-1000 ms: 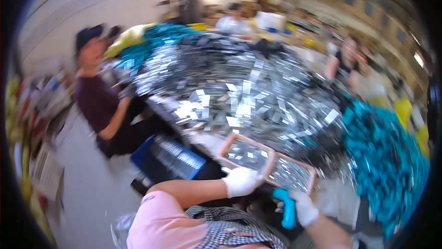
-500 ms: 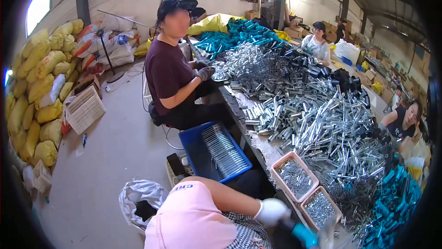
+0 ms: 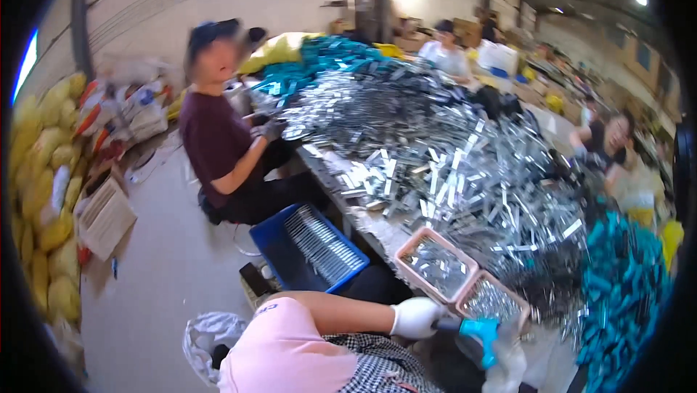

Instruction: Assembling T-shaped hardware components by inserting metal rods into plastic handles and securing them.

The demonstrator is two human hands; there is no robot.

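- Holding: the left hand (image 3: 419, 318), white-gloved, has its fingers closed around the black part (image 3: 448, 325) of a teal piece (image 3: 481, 330), presumably to steady that end.
- Supporting: the right hand (image 3: 511, 365), also gloved, lies against the right side of the teal piece. Blur hides its fingers; cannot tell whether they grip or only touch.
- Position: the teal piece is between the hands, just on the near side of the near tub (image 3: 508, 289), probably to keep small parts within short reach.
- Tubs: the far tub (image 3: 418, 283) and the near tub touch end to end at the table's near edge. Each contains small metal parts, likely to keep them out of the metal pile (image 3: 428, 164) beyond.
- Teal pile: similar-coloured pieces form a teal pile (image 3: 626, 295) to the right, apparently within right-hand reach.
- Bin: a blue bin (image 3: 274, 248) stands left of the table edge. Its rods (image 3: 324, 245) lie in a row, apparently for orderly stacking.
- Co-worker: a seated person (image 3: 218, 135) is at the table's far left.
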